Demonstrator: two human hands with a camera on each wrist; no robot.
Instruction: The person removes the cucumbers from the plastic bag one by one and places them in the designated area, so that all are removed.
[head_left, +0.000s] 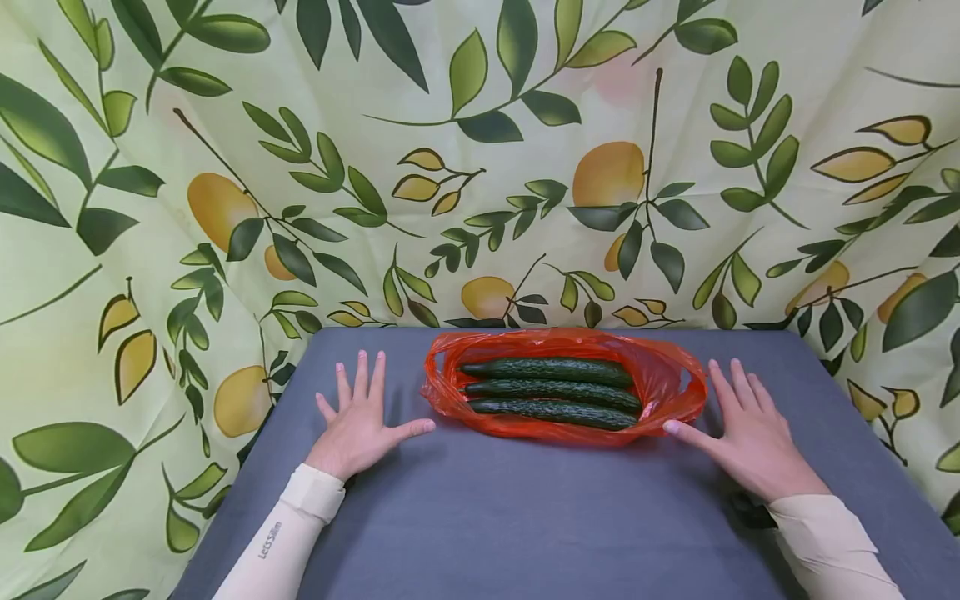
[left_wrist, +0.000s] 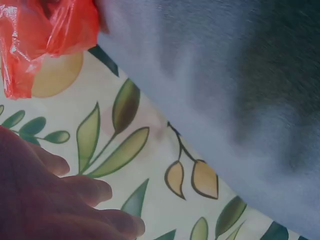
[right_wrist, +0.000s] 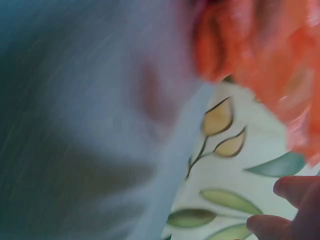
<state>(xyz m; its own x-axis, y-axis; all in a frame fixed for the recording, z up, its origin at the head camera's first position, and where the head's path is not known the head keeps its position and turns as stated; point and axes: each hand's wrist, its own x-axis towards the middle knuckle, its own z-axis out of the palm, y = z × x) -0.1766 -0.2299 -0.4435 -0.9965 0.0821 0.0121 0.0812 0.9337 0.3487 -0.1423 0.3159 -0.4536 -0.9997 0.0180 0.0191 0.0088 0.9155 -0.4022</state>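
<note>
In the head view, three dark green cucumbers lie side by side in the open mouth of a red plastic bag. The left hand is to the left of the bag with fingers spread, apart from it and holding nothing. At the bag's right end the right hand is also spread, its thumb tip at or very near the bag's edge; whether it touches cannot be told. The left wrist view shows fingers below the red bag. In the right wrist view, fingertips show below the blurred bag.
A grey-blue cloth covers the table, whose far edge runs just behind the bag. Behind and beside it hangs a curtain printed with leaves and orange fruit. Dark straps show under both wrists.
</note>
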